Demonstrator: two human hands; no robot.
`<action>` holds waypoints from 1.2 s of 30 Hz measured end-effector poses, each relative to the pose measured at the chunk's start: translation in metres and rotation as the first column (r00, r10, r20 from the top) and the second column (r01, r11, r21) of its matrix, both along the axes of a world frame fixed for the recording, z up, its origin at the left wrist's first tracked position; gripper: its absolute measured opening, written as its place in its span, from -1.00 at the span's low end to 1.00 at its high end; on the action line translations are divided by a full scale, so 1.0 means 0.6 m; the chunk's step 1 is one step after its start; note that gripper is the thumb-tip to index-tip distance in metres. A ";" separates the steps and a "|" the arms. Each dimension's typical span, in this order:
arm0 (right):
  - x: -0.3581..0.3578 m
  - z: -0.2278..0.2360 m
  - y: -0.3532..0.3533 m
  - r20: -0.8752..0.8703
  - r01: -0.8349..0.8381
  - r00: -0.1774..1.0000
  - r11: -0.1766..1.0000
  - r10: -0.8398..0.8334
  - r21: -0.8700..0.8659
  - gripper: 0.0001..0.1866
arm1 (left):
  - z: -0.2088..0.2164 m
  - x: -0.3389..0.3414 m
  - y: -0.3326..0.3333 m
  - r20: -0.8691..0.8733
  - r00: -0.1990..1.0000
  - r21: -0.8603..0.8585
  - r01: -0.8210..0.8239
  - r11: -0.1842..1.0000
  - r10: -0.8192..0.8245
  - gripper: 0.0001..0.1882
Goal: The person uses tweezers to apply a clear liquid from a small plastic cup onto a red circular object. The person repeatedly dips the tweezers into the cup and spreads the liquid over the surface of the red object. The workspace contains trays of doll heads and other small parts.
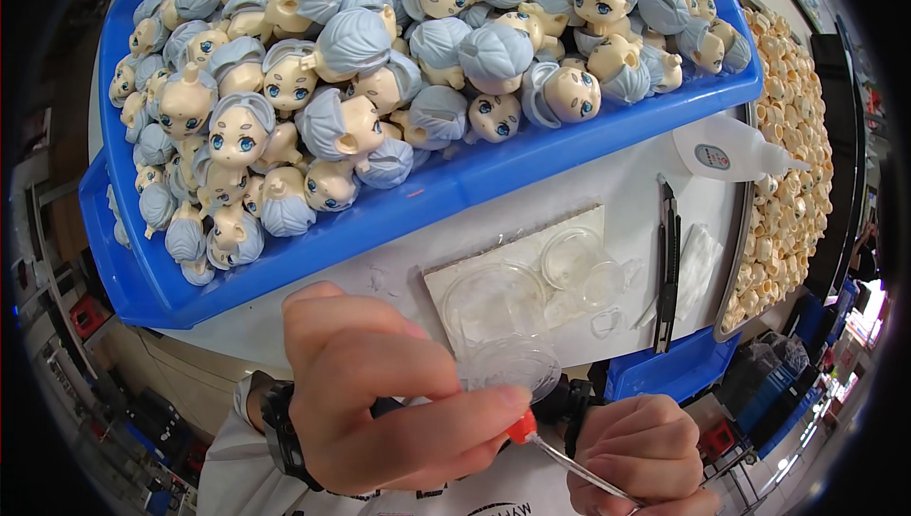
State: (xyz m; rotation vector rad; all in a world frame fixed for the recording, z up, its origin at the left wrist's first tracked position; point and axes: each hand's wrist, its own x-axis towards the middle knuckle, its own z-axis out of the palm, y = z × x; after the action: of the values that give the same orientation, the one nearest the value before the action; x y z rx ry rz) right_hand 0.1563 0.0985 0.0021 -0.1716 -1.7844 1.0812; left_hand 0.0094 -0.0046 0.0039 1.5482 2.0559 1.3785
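Observation:
My left hand (380, 388) is raised at the near edge of the table, its thumb and index finger pinched on a small red piece (521, 428). Lower and to the right, my right hand (641, 450) is closed around a thin metal tool (590, 474), which looks like tweezers. The tool's tip meets the red piece, with a bit of white at the contact. Just behind my left fingertips are clear plastic cups (493, 303), on and over the edge of a white board (438, 281). My fingers hide most of the red piece.
A blue bin (446, 192) heaped with light-blue-haired doll heads (356, 40) fills the far side. To the right are a white squeeze bottle (726, 148), a black utility knife (668, 265), white tissue (700, 265) and a metal tray (733, 312) of small cream parts (783, 165).

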 end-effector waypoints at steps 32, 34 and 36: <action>-0.019 0.008 0.012 -0.029 -0.127 0.992 0.985 0.125 -0.119 -0.75 | -0.003 0.003 0.002 -0.002 0.999 -0.025 -0.053 0.998 0.053 -0.64; -0.019 0.009 0.011 -0.022 -0.125 0.992 0.985 0.123 -0.121 -0.75 | -0.003 0.003 0.000 -0.008 0.999 -0.027 -0.046 0.999 0.046 -0.64; -0.019 0.008 0.010 -0.021 -0.115 0.993 0.987 0.113 -0.110 -0.75 | -0.004 0.002 -0.001 -0.008 0.999 -0.028 -0.033 0.999 0.033 -0.65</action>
State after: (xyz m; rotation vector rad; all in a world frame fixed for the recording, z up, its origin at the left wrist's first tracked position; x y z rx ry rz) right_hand 0.1447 0.1046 0.0070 -0.1295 -1.7396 1.2614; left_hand 0.0104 -0.0053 0.0014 1.5170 2.1053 1.3516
